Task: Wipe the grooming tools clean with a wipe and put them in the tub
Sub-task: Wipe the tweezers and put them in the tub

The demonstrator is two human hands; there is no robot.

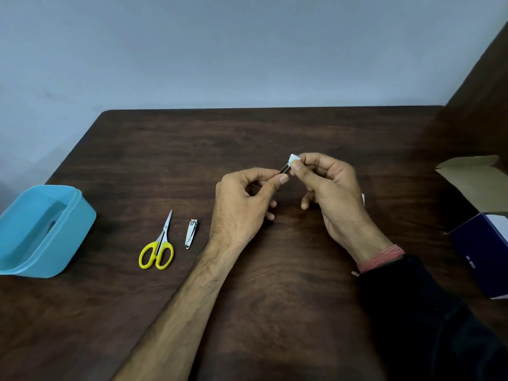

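**Person's arms: what's worn**

Left forearm (198,287) bare to the frame edge, no sleeve, visibly hairy. Right arm in a dark, near-black long sleeve (428,320) ending at the wrist. Pinkish-red thread band (380,258) wound several turns around right wrist, just beyond the cuff. Both hands bare

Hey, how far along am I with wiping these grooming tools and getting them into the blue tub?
Nothing looks finished: no tool shows in the visible part of the blue tub. In hand: the left hand pinches a small dark metal tool while the right hand rubs its tip with the white wipe. Left: the yellow scissors and the nail clipper lie on the table, not yet in the tub.
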